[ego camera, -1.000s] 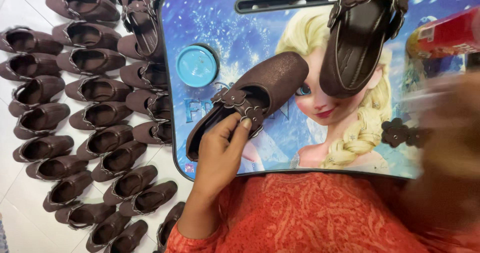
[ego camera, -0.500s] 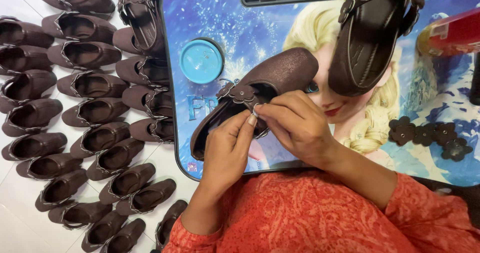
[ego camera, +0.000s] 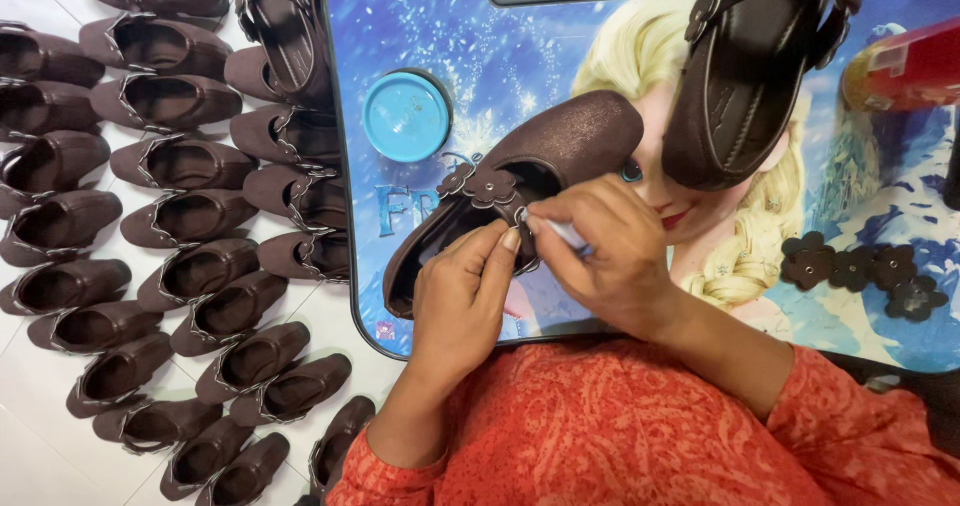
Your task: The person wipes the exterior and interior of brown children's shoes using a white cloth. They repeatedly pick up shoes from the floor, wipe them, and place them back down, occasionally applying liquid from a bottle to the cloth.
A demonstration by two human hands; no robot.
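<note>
Crowded lap tray [ego camera: 440, 26], shoe [ego camera: 570, 141] mid-surface

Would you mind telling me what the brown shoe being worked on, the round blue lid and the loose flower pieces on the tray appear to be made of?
The brown shoe looks like faux leather or coated fabric: its toe has a fine glittery sheen. The blue lid seems moulded plastic, smooth and glossy with a raised rim. The flower pieces look cut from dark matte leather-like sheet, flat with scalloped edges, though the exact material is unclear.
</note>
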